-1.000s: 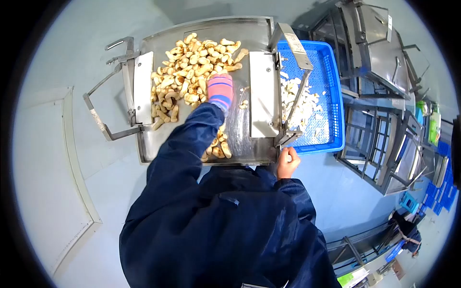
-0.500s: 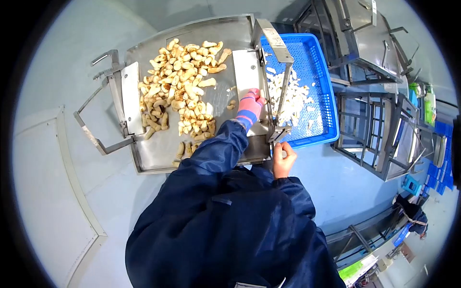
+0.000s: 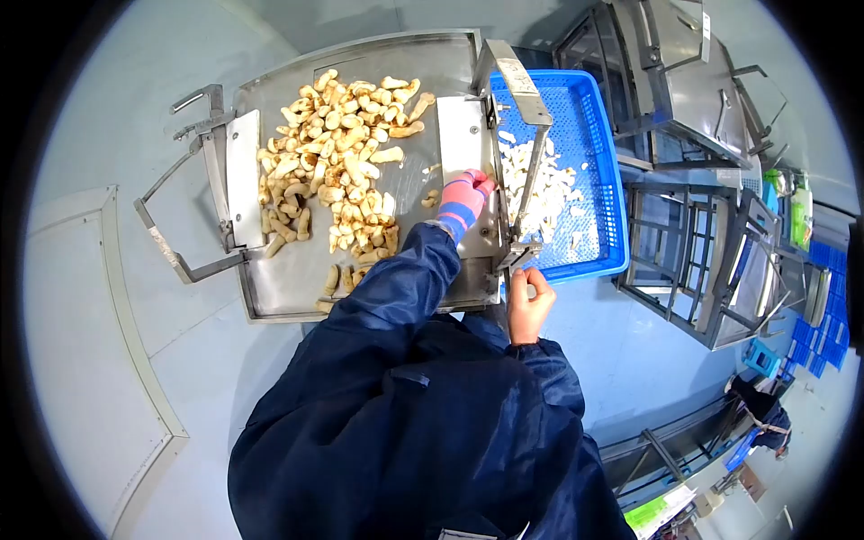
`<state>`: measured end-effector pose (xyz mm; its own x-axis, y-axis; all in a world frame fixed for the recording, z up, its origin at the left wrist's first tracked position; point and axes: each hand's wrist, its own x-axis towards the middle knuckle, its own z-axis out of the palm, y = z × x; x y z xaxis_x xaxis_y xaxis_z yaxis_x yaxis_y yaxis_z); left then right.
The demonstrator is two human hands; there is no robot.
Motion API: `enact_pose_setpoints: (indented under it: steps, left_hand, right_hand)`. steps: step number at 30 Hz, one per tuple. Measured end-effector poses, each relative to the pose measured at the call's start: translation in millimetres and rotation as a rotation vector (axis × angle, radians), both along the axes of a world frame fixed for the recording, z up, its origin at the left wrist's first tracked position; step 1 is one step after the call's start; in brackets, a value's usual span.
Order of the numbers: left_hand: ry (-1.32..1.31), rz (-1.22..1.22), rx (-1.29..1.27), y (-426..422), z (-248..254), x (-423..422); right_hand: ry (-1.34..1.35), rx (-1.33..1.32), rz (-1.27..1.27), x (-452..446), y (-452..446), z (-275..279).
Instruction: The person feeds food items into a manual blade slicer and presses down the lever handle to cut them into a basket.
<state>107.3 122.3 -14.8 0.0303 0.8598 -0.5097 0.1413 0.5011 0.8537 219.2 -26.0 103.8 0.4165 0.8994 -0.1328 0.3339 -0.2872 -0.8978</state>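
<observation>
My left hand [image 3: 463, 196], in a pink and blue striped glove, rests over the white board [image 3: 468, 135] at the tray's right side. Its fingers are closed, and what they pinch is too small to name. Bare, my right hand [image 3: 529, 304] is closed at the lower end of the metal cutter arm [image 3: 531, 184], apparently round its handle. A pile of brownish, stubby mushrooms [image 3: 346, 135] lies on the metal tray [image 3: 297, 286] left of my gloved hand. White cut pieces [image 3: 540, 193] lie in the blue basket [image 3: 607, 180] beyond the cutter arm.
At the tray's left stands a second white board [image 3: 243, 180] with a raised metal arm [image 3: 162, 243]. Metal racks [image 3: 693, 243] stand to the right of the basket. A person [image 3: 760, 414] in dark clothing is far off at the lower right.
My left hand has moved right, from the mushroom pile onto the white board. My right hand stays at the cutter arm's lower end. The camera view has shifted slightly.
</observation>
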Motion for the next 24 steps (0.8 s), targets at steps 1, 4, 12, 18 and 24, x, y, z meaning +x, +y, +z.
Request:
enact_pose_setpoints:
  steps: [1, 4, 12, 18, 24]
  left_hand:
    - [0.024, -0.008, 0.056, -2.0, -2.4, 0.8]
    - [0.199, -0.065, 0.219, -13.7, 16.5, 3.5]
    - [0.297, -0.069, 0.303, -27.1, 3.2, 5.8]
    - [0.199, -0.072, 0.332, -27.4, -20.4, 5.5]
    - [0.127, -0.116, 0.334, -10.8, -12.4, 1.3]
  right_hand:
    - [0.0, 0.0, 0.003, -0.2, 0.1, 0.3]
    - [0.116, -0.039, -0.037, 0.0, 0.3, -3.6]
    - [-0.003, 0.047, -0.025, 2.0, -20.0, -51.5]
    - [0.104, -0.009, -0.073, -5.9, -1.4, 3.5]
    - [0.057, 0.028, -0.029, 8.3, -20.4, -57.3]
